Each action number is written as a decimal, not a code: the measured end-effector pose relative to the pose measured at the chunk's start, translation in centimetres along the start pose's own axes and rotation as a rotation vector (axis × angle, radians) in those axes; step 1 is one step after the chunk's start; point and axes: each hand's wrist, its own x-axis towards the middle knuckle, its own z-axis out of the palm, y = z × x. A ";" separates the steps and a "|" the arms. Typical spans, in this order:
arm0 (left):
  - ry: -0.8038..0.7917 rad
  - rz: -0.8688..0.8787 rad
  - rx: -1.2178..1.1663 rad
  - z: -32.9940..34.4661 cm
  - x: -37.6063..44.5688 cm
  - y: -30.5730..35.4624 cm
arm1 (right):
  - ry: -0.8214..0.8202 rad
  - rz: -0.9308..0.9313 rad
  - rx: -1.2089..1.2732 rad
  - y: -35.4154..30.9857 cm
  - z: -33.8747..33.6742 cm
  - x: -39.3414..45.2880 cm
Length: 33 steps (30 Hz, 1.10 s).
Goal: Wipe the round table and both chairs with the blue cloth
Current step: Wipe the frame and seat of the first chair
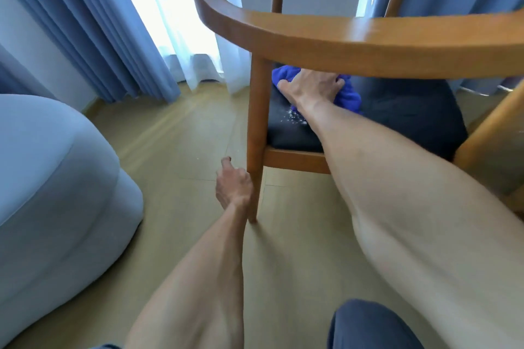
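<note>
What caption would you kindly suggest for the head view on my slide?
Right hand presses the blue cloth on the wooden chair's dark seat; left hand grips its leg.

There are no words, numbers, labels or signs to read anywhere in the picture, from top to bottom.

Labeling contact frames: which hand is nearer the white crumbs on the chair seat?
Right. The right hand grips the blue cloth on the seat, just past the crumbs. The left hand holds the chair leg below seat level.
</note>
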 end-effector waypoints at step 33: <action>0.229 -0.031 -0.170 1.4 -10.6 9.5 | 0.154 0.238 0.068 15.3 -7.8 -5.6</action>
